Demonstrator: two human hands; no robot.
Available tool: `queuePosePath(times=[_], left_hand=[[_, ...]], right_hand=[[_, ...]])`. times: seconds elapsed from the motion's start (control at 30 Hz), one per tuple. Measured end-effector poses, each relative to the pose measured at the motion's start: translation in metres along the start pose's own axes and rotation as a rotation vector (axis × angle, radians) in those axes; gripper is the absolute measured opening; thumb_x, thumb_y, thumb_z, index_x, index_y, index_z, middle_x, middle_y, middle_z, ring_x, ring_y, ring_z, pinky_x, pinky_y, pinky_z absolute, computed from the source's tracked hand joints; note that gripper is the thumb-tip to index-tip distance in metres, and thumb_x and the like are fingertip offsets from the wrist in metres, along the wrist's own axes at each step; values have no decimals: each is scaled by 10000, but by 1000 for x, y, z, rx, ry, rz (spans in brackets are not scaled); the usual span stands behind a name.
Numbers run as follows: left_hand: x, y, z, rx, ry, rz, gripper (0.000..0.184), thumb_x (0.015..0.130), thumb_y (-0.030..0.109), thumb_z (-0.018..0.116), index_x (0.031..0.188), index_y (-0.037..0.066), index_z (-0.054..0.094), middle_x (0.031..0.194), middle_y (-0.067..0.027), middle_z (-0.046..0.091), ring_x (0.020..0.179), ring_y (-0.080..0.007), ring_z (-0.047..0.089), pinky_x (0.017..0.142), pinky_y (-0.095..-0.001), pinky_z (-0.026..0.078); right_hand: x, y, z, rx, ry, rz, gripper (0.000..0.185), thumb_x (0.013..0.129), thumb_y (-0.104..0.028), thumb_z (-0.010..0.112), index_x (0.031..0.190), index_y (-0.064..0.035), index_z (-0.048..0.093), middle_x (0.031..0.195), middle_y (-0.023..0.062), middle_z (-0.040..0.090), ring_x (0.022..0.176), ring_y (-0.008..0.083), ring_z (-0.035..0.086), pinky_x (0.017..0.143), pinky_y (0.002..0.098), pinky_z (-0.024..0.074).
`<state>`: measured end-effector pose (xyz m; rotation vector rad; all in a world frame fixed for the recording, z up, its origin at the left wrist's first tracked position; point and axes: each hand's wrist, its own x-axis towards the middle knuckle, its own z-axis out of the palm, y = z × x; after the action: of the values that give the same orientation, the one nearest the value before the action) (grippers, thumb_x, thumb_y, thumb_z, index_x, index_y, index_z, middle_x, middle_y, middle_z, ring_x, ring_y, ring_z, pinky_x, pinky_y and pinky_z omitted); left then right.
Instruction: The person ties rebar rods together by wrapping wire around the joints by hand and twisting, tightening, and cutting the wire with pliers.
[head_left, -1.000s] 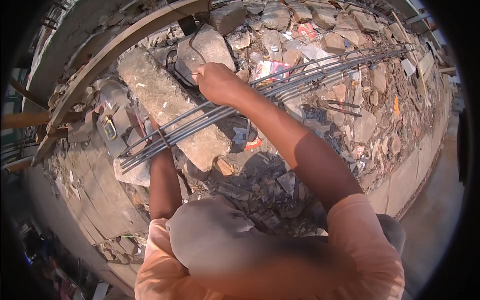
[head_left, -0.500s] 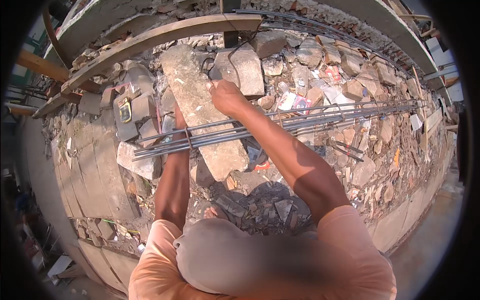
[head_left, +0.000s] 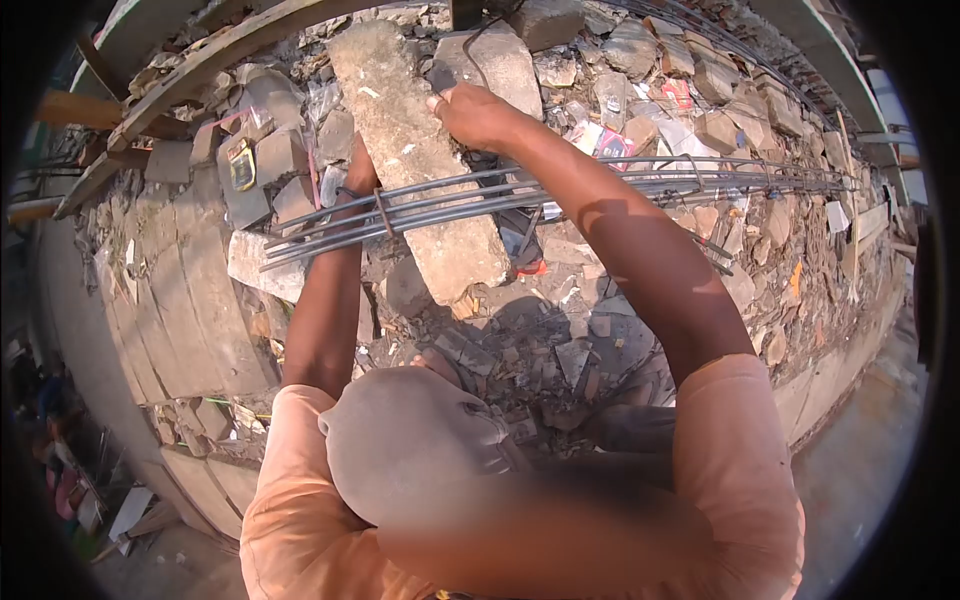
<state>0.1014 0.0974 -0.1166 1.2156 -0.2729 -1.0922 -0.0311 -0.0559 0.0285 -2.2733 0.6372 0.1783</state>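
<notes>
the person's right hand (head_left: 475, 115), twelve o'clock: fingers curled, grip unclear, by the long beige concrete slab (head_left: 412, 145). left hand (head_left: 361, 172), eleven o'clock: beyond thin grey steel bars (head_left: 460, 212), finger state indeterminable.

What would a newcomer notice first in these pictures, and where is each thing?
The eye would probably fall first on the bundle of long metal rods, which stretches across the view toward the right edge. Next comes the pale, rough concrete block, lying aslant left of centre where the rods cross it, with the right hand near its right side. Broken rubble spreads all around.
</notes>
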Motion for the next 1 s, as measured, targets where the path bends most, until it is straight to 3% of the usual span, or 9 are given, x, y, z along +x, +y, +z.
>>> queuePosePath(times=[0.13, 0.2, 0.27, 0.33, 0.43, 0.5, 0.57, 0.7, 1.0], left_hand=[[-20, -26, -52, -63, 172, -25, 432, 1016, 307, 388, 1302, 7, 509, 1216, -117, 603, 1071, -214, 592, 943, -377, 464], [-75, -31, -60, 41, 116, 177, 425, 968, 224, 499, 1332, 3, 495, 1257, -120, 586, 1109, -226, 571, 986, -349, 436], [-139, -2, -29, -264, 80, 186, 528, 896, 174, 571, 1378, -1, 442, 1368, -156, 513, 1254, -262, 501, 1093, -393, 360], [-175, 13, -1, -239, -49, 259, 830, 699, 159, 687, 1446, 20, 353, 1437, -166, 434, 1334, -298, 412, 1150, -456, 270], [-184, -8, -16, -563, -210, 323, 628, 821, 169, 675, 1381, 34, 426, 1401, -176, 465, 1343, -362, 376, 1179, -536, 193], [-190, 10, 6, -768, -99, 299, 448, 893, 240, 658, 1247, -4, 535, 1299, -192, 555, 1283, -351, 455, 1157, -520, 256], [-186, 12, -9, -845, 103, 263, 407, 913, 273, 649, 1186, -19, 571, 1250, -190, 591, 1249, -343, 493, 1139, -505, 302], [-172, 22, -18, -566, 341, 281, 416, 912, 293, 656, 1174, -21, 579, 1208, -164, 624, 1158, -264, 566, 1061, -415, 414], [-165, 17, -30, -539, 398, 328, 344, 918, 223, 647, 1149, -24, 585, 1153, -135, 652, 1060, -240, 615, 970, -362, 470]], right_hand=[[-25, 26, -49, -101, 62, -144, 423, 997, -332, 426, 907, 45, 596, 847, 243, 622, 823, 391, 604, 786, 455, 450], [-70, 45, -93, -104, 77, -52, 377, 999, -295, 432, 973, 32, 618, 802, 170, 614, 734, 272, 594, 729, 398, 470], [-119, 85, -125, 3, 183, 116, 370, 1008, -290, 423, 1029, 16, 631, 788, 98, 610, 704, 176, 585, 654, 350, 477], [-169, 152, -146, -39, 461, 278, 370, 1001, -325, 429, 985, -23, 642, 778, 106, 606, 726, 175, 593, 647, 352, 480], [-231, 241, -172, 131, 1010, 463, 322, 986, -301, 430, 983, -54, 636, 769, 86, 606, 675, 196, 590, 597, 382, 479], [-257, 283, -179, 667, 1271, 660, 284, 983, -257, 426, 989, -49, 620, 767, 74, 605, 711, 204, 602, 569, 380, 488], [-265, 351, -177, 1009, 1378, 618, 249, 973, -221, 430, 995, -39, 598, 769, 65, 604, 722, 208, 610, 564, 357, 510], [-256, 385, -179, 1393, 1367, 553, 214, 963, -172, 435, 1006, -6, 563, 774, 79, 605, 696, 201, 620, 587, 299, 545], [-251, 403, -186, 1177, 1250, 614, 262, 987, -264, 407, 892, -129, 611, 904, -7, 715, 729, 109, 583, 623, 282, 375]])
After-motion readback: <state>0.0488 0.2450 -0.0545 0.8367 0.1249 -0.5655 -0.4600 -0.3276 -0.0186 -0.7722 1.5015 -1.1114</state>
